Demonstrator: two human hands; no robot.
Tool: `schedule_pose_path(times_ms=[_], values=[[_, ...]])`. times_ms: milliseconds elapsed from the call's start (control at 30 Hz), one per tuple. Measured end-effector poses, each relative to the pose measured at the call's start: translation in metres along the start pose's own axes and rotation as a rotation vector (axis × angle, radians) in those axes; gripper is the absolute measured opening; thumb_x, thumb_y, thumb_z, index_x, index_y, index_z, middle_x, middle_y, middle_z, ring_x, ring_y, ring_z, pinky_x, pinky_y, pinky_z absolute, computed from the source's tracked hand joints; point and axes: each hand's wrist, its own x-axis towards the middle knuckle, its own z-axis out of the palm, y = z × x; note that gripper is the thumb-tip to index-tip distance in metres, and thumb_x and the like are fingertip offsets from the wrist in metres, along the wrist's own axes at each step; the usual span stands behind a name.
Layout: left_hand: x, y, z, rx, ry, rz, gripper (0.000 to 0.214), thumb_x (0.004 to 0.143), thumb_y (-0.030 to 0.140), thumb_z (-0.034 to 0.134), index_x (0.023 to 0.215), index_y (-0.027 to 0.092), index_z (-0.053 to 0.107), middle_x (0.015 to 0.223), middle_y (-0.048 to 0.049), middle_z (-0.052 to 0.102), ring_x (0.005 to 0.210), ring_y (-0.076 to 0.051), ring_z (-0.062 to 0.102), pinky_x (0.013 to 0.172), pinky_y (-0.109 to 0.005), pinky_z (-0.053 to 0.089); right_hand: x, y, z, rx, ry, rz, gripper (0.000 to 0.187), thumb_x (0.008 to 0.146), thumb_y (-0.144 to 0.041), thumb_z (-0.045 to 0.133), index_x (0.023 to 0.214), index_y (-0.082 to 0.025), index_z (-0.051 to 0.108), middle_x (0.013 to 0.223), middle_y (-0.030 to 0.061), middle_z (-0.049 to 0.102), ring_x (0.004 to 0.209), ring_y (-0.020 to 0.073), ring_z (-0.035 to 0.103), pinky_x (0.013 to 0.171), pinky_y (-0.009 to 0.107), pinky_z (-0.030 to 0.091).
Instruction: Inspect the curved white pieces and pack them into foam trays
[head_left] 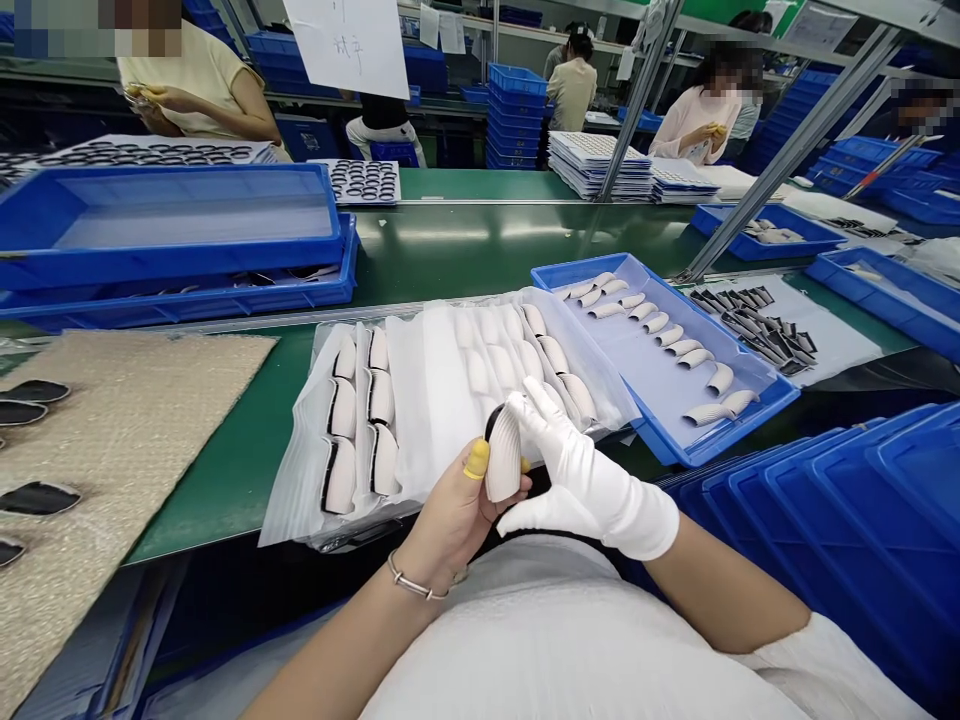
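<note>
My left hand (456,508), with a yellow finger cot on its thumb, is closed around a curved white ribbed piece with a black edge (505,455). The piece stands roughly upright just in front of my body. My right hand (585,488), in a white glove, is spread open at the right of the piece; its fingertips are at the piece's upper edge, and I cannot tell whether they press on it. Beyond both hands lies a tray lined with white foam sheet (420,400). Similar curved pieces (343,410) sit in rows there, some under the sheet.
A blue tray (637,430) with loose curved pieces stands at the right. Dark flat parts (757,325) lie behind it on paper. Stacked blue bins (825,520) are beside my right arm. A beige padded sheet (150,430) with black ovals covers the left. Co-workers sit across the green table (465,245).
</note>
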Motion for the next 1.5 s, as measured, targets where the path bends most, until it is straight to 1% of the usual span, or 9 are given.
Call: schedule_pose_path(times_ms=[133, 367, 633, 733, 833, 1000, 1200, 1400, 1500], values=[[0.001, 0.0, 0.001, 0.04, 0.0, 0.03, 0.049, 0.081, 0.062, 0.07, 0.098, 0.017, 0.063, 0.088, -0.005, 0.072, 0.075, -0.016, 0.068, 0.069, -0.027, 0.055, 0.001, 0.001, -0.013, -0.05, 0.019, -0.077, 0.112, 0.075, -0.06, 0.077, 0.16, -0.022, 0.015, 0.163, 0.0201, 0.018, 0.153, 0.0368, 0.014, 0.121, 0.058, 0.021], [0.002, 0.001, 0.008, 0.221, -0.047, 0.125, 0.044, 0.085, 0.057, 0.068, 0.106, 0.02, 0.054, 0.091, -0.0024, 0.069, 0.079, -0.019, 0.066, 0.073, -0.033, 0.052, 0.02, -0.01, -0.02, -0.235, -0.069, -0.197, 0.079, 0.077, -0.063, 0.073, 0.138, -0.019, 0.052, 0.142, 0.0203, 0.048, 0.132, 0.0372, 0.047, 0.109, 0.056, 0.04], [0.003, 0.008, 0.003, 0.414, 0.013, 0.175, 0.049, 0.082, 0.058, 0.07, 0.107, 0.02, 0.053, 0.072, 0.0038, 0.06, 0.066, -0.015, 0.057, 0.063, -0.028, 0.044, 0.023, -0.013, -0.007, -0.227, -0.043, -0.165, 0.062, 0.073, -0.037, 0.075, 0.129, -0.018, 0.055, 0.135, 0.0181, 0.051, 0.121, 0.0336, 0.053, 0.102, 0.049, 0.046], [0.003, 0.008, 0.004, 0.249, -0.014, 0.171, 0.048, 0.084, 0.062, 0.065, 0.105, 0.019, 0.059, 0.076, 0.0027, 0.06, 0.063, -0.013, 0.051, 0.059, -0.025, 0.041, 0.024, -0.006, -0.005, -0.106, 0.02, -0.148, 0.069, 0.067, -0.039, 0.08, 0.128, -0.02, 0.054, 0.136, 0.0175, 0.049, 0.124, 0.033, 0.052, 0.104, 0.049, 0.045], [0.006, 0.006, 0.002, 0.054, -0.116, 0.059, 0.036, 0.087, 0.054, 0.067, 0.09, 0.018, 0.064, 0.069, 0.0045, 0.052, 0.057, -0.008, 0.041, 0.053, -0.021, 0.037, 0.024, 0.0, -0.003, 0.092, 0.078, -0.14, 0.079, 0.062, -0.04, 0.085, 0.13, -0.02, 0.049, 0.141, 0.018, 0.043, 0.132, 0.033, 0.048, 0.106, 0.048, 0.043], [0.01, -0.003, -0.005, -0.15, -0.25, -0.125, 0.025, 0.087, 0.041, 0.072, 0.091, 0.017, 0.069, 0.075, 0.0018, 0.058, 0.063, -0.009, 0.05, 0.06, -0.021, 0.046, 0.02, 0.006, 0.006, 0.357, 0.081, -0.141, 0.08, 0.065, -0.042, 0.084, 0.133, -0.024, 0.044, 0.146, 0.0169, 0.038, 0.141, 0.0328, 0.039, 0.113, 0.049, 0.036], [0.006, -0.006, -0.006, -0.188, -0.251, -0.13, 0.05, 0.076, 0.06, 0.075, 0.1, 0.015, 0.073, 0.083, -0.0058, 0.07, 0.076, -0.017, 0.065, 0.073, -0.028, 0.056, 0.011, 0.012, 0.015, 0.421, 0.036, -0.2, 0.085, 0.071, -0.029, 0.084, 0.141, -0.03, 0.036, 0.162, 0.0136, 0.021, 0.151, 0.0316, 0.023, 0.119, 0.05, 0.027], [0.004, -0.002, -0.005, -0.259, -0.231, -0.102, 0.049, 0.072, 0.057, 0.08, 0.094, 0.013, 0.075, 0.08, -0.0043, 0.072, 0.065, -0.012, 0.067, 0.053, -0.019, 0.053, 0.005, 0.012, 0.016, 0.359, 0.068, -0.182, 0.081, 0.072, -0.028, 0.084, 0.141, -0.032, 0.041, 0.163, 0.0109, 0.021, 0.153, 0.0324, 0.018, 0.121, 0.053, 0.024], [0.003, -0.002, -0.005, -0.26, -0.206, -0.075, 0.05, 0.073, 0.056, 0.08, 0.098, 0.014, 0.073, 0.083, -0.0043, 0.072, 0.067, -0.012, 0.066, 0.056, -0.02, 0.054, 0.006, 0.007, 0.014, 0.363, 0.071, -0.138, 0.079, 0.07, -0.032, 0.087, 0.138, -0.031, 0.047, 0.162, 0.0112, 0.024, 0.151, 0.0334, 0.023, 0.119, 0.053, 0.028]])
